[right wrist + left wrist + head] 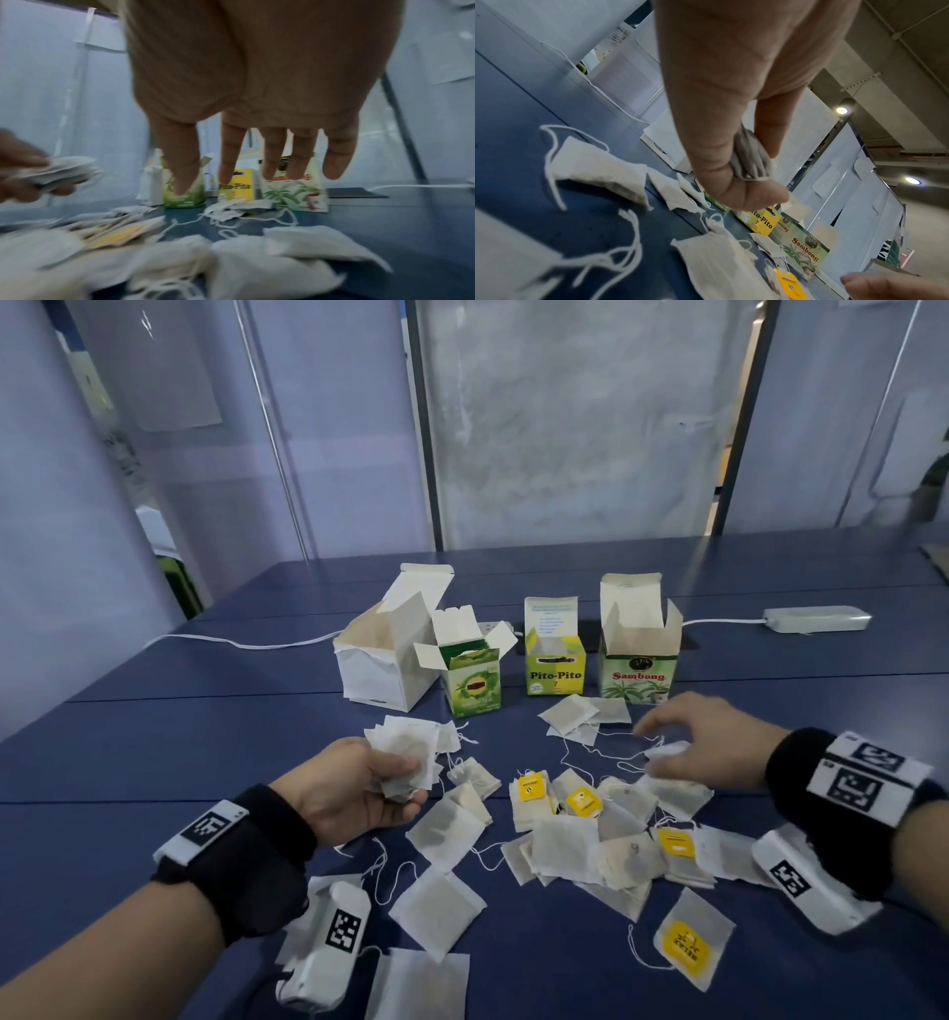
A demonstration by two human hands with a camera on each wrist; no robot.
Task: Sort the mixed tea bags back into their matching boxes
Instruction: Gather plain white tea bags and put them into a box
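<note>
My left hand (369, 778) grips a stack of plain white tea bags (405, 755), seen bunched between thumb and fingers (750, 162) in the left wrist view. My right hand (688, 742) hovers with straight spread fingers (334, 162) over the pile of loose tea bags (590, 839), holding nothing. Some bags carry yellow tags (583, 801). Four open boxes stand in a row behind: a white box (377, 670), a green box (472, 688), a yellow Pito-Pito box (554, 672) and a Sambong box (637, 675).
The blue table (205, 737) carries a white power strip (816, 618) at the back right and a white cable (231, 642) at the back left. More tea bags (436, 906) lie near the front edge. Pale partition panels stand behind the table.
</note>
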